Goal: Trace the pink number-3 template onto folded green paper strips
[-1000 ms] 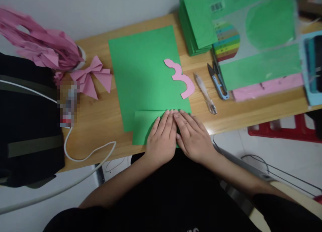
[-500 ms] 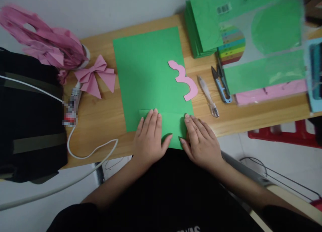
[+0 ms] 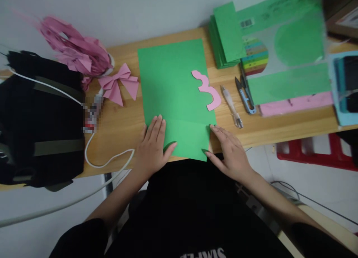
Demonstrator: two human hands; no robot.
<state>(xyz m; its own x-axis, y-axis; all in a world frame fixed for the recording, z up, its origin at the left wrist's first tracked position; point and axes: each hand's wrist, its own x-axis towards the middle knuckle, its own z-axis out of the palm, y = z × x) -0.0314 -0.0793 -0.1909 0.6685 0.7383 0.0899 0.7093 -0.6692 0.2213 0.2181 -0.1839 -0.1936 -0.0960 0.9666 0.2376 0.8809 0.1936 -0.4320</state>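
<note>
A large green paper sheet [image 3: 167, 79] lies flat on the wooden table. Over its lower end is a smaller green paper piece [image 3: 187, 138], which reaches the table's front edge. My left hand [image 3: 151, 150] rests palm down at the left side of the smaller piece, fingers stretched out and thumb spread. At its right edge, my right hand [image 3: 231, 150] lies open with fingertips touching the paper or just beside it; I cannot tell which. A pink wavy paper cutout [image 3: 214, 97], shaped like a 3, overlaps the large sheet's right edge.
To the right are a pen [image 3: 231, 106], blue-handled thread snips [image 3: 246, 97], a green paper stack [image 3: 228, 34] and a plastic-wrapped paper pack [image 3: 291, 79]. A pink paper bow [image 3: 120, 82], a white cable [image 3: 112, 164] and a black bag [image 3: 41, 127] occupy the left.
My left hand has slid left across the smaller green piece, leaving more of it uncovered. My hands are farther apart. The whole view has shifted slightly.
</note>
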